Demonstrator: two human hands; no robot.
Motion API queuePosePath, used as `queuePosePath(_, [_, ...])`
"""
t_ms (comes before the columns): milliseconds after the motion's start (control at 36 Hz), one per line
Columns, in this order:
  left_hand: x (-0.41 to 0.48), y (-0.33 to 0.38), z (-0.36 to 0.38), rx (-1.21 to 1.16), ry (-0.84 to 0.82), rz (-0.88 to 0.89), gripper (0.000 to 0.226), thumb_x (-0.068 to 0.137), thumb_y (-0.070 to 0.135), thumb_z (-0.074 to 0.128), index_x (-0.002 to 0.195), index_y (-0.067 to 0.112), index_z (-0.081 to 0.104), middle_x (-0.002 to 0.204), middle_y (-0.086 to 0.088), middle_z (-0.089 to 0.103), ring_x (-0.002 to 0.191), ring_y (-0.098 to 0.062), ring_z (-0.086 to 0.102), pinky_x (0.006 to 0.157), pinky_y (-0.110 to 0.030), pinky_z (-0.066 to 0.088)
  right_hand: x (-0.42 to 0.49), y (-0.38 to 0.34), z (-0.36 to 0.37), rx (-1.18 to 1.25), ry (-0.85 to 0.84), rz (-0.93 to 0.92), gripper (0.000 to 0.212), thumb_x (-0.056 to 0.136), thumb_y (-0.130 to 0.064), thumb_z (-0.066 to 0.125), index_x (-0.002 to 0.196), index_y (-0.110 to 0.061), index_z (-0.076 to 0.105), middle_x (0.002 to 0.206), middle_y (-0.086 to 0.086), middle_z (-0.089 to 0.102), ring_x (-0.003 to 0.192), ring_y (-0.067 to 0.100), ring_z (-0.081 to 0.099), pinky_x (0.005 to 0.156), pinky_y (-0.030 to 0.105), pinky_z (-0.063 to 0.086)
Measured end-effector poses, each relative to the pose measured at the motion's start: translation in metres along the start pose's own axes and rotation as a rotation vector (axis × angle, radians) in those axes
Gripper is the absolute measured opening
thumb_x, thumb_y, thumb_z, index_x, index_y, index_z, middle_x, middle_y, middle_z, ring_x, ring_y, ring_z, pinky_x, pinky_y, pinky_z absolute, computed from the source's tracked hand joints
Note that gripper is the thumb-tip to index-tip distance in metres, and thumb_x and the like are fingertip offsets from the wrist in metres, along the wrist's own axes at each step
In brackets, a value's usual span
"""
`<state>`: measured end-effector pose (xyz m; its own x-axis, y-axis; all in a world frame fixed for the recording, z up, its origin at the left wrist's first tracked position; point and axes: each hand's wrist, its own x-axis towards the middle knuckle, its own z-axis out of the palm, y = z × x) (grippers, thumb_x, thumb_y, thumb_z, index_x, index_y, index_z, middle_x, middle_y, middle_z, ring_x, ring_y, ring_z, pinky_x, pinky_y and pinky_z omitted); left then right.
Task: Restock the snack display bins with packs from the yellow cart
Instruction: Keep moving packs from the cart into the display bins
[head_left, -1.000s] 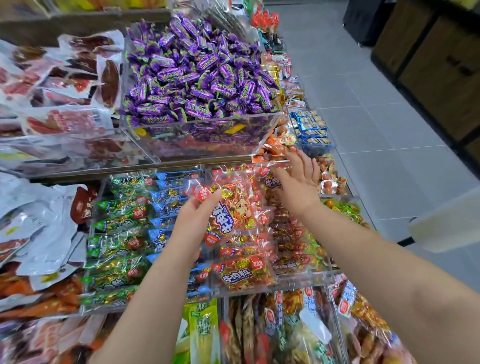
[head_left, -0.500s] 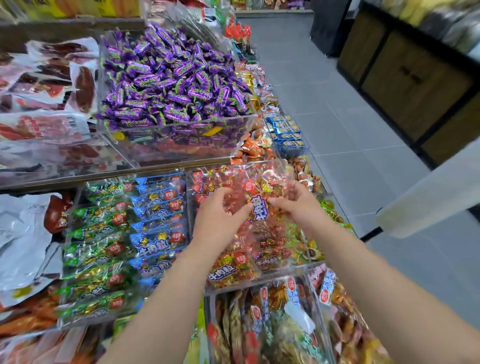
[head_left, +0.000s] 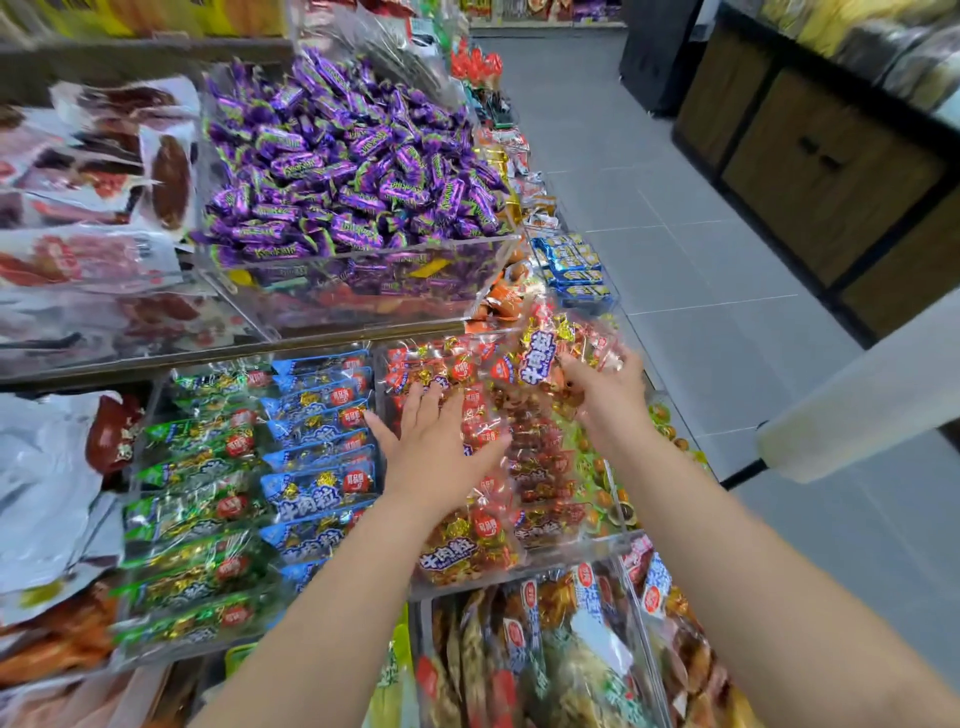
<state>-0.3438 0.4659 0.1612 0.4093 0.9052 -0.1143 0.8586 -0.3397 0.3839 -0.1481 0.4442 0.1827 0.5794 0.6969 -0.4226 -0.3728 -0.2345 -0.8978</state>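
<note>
Red snack pack (head_left: 545, 347): clamped in grip of right hand (head_left: 605, 400), 2 o'clock from left hand (head_left: 436, 454), fingers straight, pressing binned packs (head_left: 467, 553).

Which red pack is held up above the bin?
The red pack gripped by the right hand, raised above the bin; the other red packs lie inside it.

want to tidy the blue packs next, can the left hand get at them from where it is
Probably yes: the left hand rests flat on the red packs, right beside the blue packs, with nothing lying over them.
</note>
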Motion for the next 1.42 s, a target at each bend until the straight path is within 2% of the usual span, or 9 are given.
queuePosePath(83, [0.005,0.014,-0.021,-0.442,0.088,-0.035,0.063,0.085,0.067,0.046,0.137,0.031,0.046,0.149,0.010,0.035,0.147,-0.014,0.009,0.112,-0.053,-0.014,-0.016,0.000,0.012,0.256,-0.131,0.134,0.090,0.067,-0.008,0.079,0.129,-0.043,0.022,0.132,0.019,0.046,0.104,0.038,0.062,0.076,0.056,0.054])
queuePosePath(167, [0.007,0.031,-0.046,-0.868,0.102,-0.068,0.009,0.090,0.047,0.059,0.094,0.039,0.059,0.114,0.011,0.063,0.111,-0.012,0.057,0.104,-0.044,0.039,-0.035,0.003,0.021,0.356,-0.296,0.152,0.083,0.067,-0.005,0.073,0.129,-0.038,0.029,0.125,0.017,0.053,0.091,0.030,0.068,0.069,0.047,0.057])
queuePosePath(306, [0.014,0.029,-0.063,-0.929,0.051,-0.012,0.009,0.092,0.021,0.062,0.096,0.028,0.065,0.094,0.006,0.073,0.086,-0.013,0.069,0.079,-0.036,0.056,-0.037,-0.003,0.012,-0.552,-0.079,-0.183,0.106,0.062,-0.039,0.084,0.143,-0.036,0.016,0.152,0.005,0.019,0.126,0.014,0.035,0.105,0.040,0.031])
queuePosePath(389, [0.018,0.022,-0.061,-0.820,-0.055,0.052,0.009,0.091,0.025,0.064,0.099,0.030,0.065,0.098,0.011,0.071,0.092,-0.006,0.067,0.086,-0.033,0.054,-0.036,-0.014,-0.002,-0.904,-0.068,-0.666,0.117,0.055,-0.044,0.087,0.144,-0.039,0.011,0.151,-0.005,0.003,0.139,0.016,0.011,0.113,0.040,0.013])
queuePosePath(500, [0.023,0.025,-0.055,-0.677,-0.116,0.074,0.033,0.088,0.034,0.067,0.116,0.017,0.065,0.109,0.007,0.068,0.103,-0.013,0.063,0.093,-0.036,0.051,-0.031,-0.031,-0.009,-1.341,-0.312,-1.082,0.088,0.061,-0.038,0.082,0.136,-0.040,0.036,0.140,0.000,0.040,0.135,0.025,0.029,0.111,0.051,0.022])
queuePosePath(611, [0.025,0.026,-0.044,-0.578,-0.078,0.105,0.048,0.086,0.040,0.068,0.129,0.022,0.058,0.114,0.014,0.060,0.117,-0.013,0.054,0.089,-0.023,0.041,-0.019,-0.036,-0.006,-1.424,-0.434,-0.913,0.063,0.073,-0.029,0.076,0.131,-0.023,0.051,0.120,0.002,0.060,0.110,0.023,0.053,0.088,0.032,0.039])
queuePosePath(694, [0.028,0.015,-0.035,-0.336,-0.062,0.124,0.072,0.083,0.058,0.062,0.144,0.026,0.040,0.154,0.003,0.033,0.147,-0.018,0.014,0.118,-0.045,0.017,-0.001,-0.042,-0.010,-1.472,-0.405,-0.825,0.063,0.077,-0.027,0.074,0.133,-0.023,0.047,0.123,0.005,0.058,0.114,0.026,0.051,0.092,0.037,0.045])
queuePosePath(833, [0.027,-0.004,-0.011,0.056,-0.132,0.127,0.112,0.074,0.083,0.043,0.154,0.019,-0.005,0.161,-0.004,-0.011,0.145,-0.024,-0.024,0.111,-0.042,-0.017,0.025,-0.047,0.000,-1.569,-0.370,-0.729,0.070,0.080,-0.028,0.071,0.141,-0.024,0.039,0.131,0.008,0.054,0.122,0.028,0.048,0.095,0.042,0.046])
queuePosePath(1417, [0.025,-0.019,0.008,0.333,-0.120,0.178,0.111,0.073,0.088,0.028,0.151,0.022,-0.015,0.161,-0.004,-0.014,0.146,-0.028,-0.020,0.109,-0.043,-0.021,0.042,-0.041,0.041,-2.057,-0.367,-0.603,0.062,0.086,-0.011,0.049,0.143,-0.025,0.033,0.141,0.011,0.041,0.126,0.037,0.040,0.098,0.050,0.038])
